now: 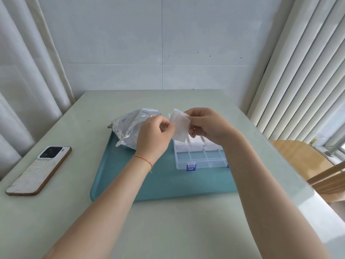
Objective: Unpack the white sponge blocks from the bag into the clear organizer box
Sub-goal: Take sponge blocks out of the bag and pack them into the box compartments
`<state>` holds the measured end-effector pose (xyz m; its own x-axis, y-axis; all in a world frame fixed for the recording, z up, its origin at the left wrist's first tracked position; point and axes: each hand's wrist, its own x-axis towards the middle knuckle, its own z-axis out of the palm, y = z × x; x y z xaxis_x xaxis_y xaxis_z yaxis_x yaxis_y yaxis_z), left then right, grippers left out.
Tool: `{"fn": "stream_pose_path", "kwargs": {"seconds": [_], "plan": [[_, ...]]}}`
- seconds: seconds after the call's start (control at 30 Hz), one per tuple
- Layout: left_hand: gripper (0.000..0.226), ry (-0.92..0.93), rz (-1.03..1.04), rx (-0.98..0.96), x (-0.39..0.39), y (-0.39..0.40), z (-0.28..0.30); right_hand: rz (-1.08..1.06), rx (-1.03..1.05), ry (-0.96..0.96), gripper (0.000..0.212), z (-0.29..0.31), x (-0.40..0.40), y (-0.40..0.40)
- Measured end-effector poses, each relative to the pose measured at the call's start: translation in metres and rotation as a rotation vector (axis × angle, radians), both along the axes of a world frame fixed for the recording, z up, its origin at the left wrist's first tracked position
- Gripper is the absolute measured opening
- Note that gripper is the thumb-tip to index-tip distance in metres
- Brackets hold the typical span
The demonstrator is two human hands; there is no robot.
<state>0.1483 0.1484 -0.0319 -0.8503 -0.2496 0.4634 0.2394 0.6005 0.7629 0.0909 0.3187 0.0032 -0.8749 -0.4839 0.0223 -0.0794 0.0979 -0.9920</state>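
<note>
A person's left hand point(155, 136) and right hand point(206, 124) together pinch a flat white sponge block point(180, 125) by opposite edges, held in the air and tilted, its lower corner pointing down. It hangs directly above the far-left corner of the clear organizer box point(200, 159) — the far row already holds white blocks, the near row looks empty. The foil bag point(130, 126) lies left, behind the left hand — the right hand is nearer the box.

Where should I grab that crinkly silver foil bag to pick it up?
Grab the crinkly silver foil bag by its bunched lower-left end, near the edge of the teal plastic tray, coming from the left. That side is open, while the left hand covers its right side. It looks soft, so pinch a fold.
</note>
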Motion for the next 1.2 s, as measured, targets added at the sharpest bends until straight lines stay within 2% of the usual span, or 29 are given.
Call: {"fn": "stream_pose_path", "kwargs": {"seconds": [0.13,0.27,0.37,0.43,0.53,0.63,0.7,0.77,0.87,0.97,1.07,1.2], "plan": [[0.015,-0.033,-0.053,0.179,-0.007,0.006,0.0,-0.01,-0.059,-0.031,0.012,-0.001,-0.007,0.001],[0.021,0.003,-0.036,0.209,-0.009,0.009,0.0,-0.038,-0.106,-0.126,0.037,-0.002,-0.009,-0.002],[0.02,-0.024,-0.061,0.299,-0.006,0.01,0.005,-0.021,0.042,0.0,0.02,-0.001,-0.007,0.001],[0.027,-0.138,-0.126,0.432,-0.004,0.01,0.01,-0.015,0.117,0.071,0.011,0.002,-0.006,0.004],[0.034,-0.387,-0.324,0.677,-0.002,0.008,0.017,0.065,0.163,0.114,0.012,0.009,0.001,0.005],[0.028,-0.513,-0.631,1.055,0.003,0.006,0.021,0.114,0.244,0.153,0.013,0.017,0.011,-0.003],[0.03,-0.564,-0.717,1.183,0.003,0.004,0.02,0.097,0.338,0.234,0.015,0.019,0.015,-0.01],[0.025,-0.595,-0.741,1.184,0.002,0.002,0.018,0.054,0.464,0.362,0.019,0.019,0.017,-0.015],[0.029,-0.626,-0.695,1.2,0.0,0.001,0.017,0.019,0.518,0.479,0.032,0.019,0.022,-0.02],[0.041,-0.641,-0.677,1.34,-0.004,-0.003,0.015,0.056,0.605,0.524,0.066,0.019,0.027,-0.021],[0.035,-0.632,-0.708,1.346,-0.004,-0.005,0.019,0.102,0.793,0.587,0.094,0.017,0.032,-0.023],[0.041,-0.632,-0.819,1.266,-0.002,-0.007,0.021,0.071,0.907,0.693,0.093,0.015,0.034,-0.026]]}}
